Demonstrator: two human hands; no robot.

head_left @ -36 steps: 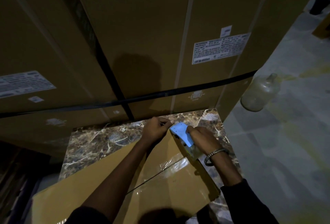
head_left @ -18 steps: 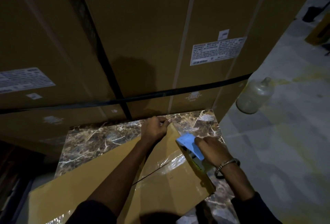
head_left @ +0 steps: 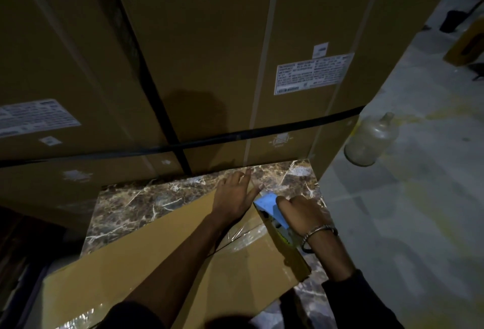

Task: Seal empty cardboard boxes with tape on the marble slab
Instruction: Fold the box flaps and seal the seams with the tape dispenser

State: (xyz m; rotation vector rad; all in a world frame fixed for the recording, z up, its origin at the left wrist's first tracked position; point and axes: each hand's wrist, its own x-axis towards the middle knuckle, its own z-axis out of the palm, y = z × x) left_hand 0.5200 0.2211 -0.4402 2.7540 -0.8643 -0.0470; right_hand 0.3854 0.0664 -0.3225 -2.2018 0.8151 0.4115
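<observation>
Cardboard box (head_left: 162, 263) lies flat on the marble slab (head_left: 146, 203), its near end cut off from view. Your left hand (head_left: 235, 195) presses its far corner with straight fingers; beside it your right hand (head_left: 303, 213) grips the blue tape dispenser (head_left: 269, 208), tape roll hidden.

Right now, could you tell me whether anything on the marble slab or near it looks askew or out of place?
The flattened cardboard box lies skewed across the marble slab, its near end overhanging the edge. A glass bottle sits tilted on the floor beside the stacked cartons, an odd spot for it.
</observation>
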